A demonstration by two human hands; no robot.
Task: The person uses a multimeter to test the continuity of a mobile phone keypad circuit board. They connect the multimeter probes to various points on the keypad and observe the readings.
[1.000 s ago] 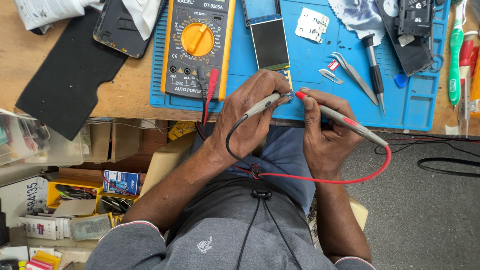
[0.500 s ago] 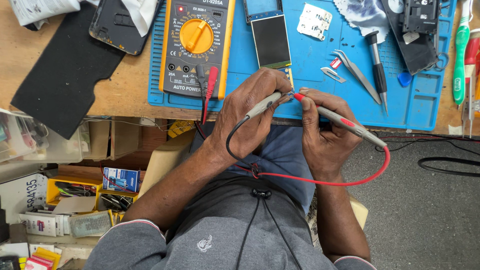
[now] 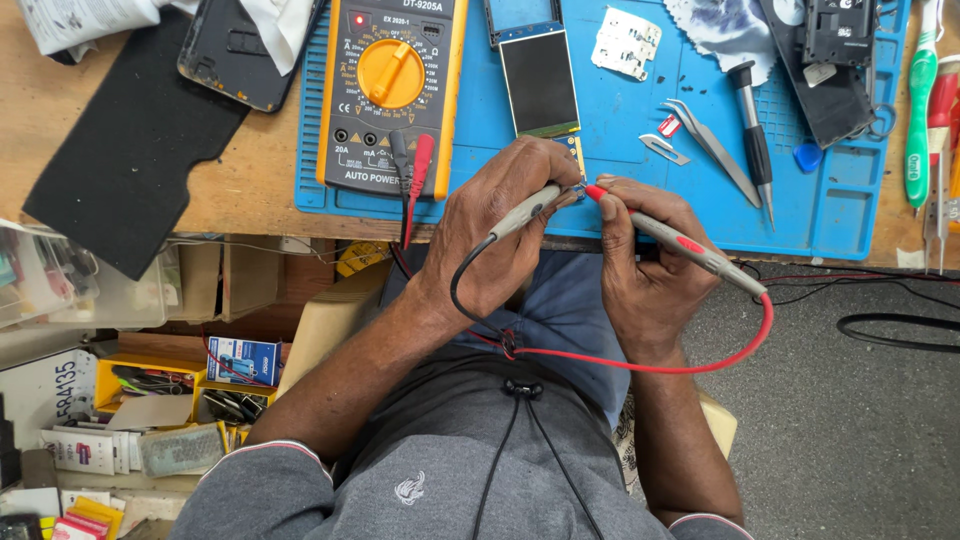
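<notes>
Left to right: yellow multimeter point(image 3: 392, 95) on the blue mat point(image 3: 830, 215); left hand point(image 3: 505, 235) closed around the black-lead probe point(image 3: 527, 209); small display module point(image 3: 540, 82), its near connector under both tips; right hand point(image 3: 645, 265) pinching the red probe point(image 3: 690, 245). A slight tremor could let the close-set tips bridge neighbouring contacts or slip off.

Matt blue rubbery mat point(image 3: 620, 130) on a worn wooden bench point(image 3: 130, 205), glossy dark glass screen point(image 3: 540, 80), shiny metal tweezers point(image 3: 715, 150), plastic-cased yellow meter point(image 3: 392, 90), smooth plastic probes point(image 3: 690, 245).
</notes>
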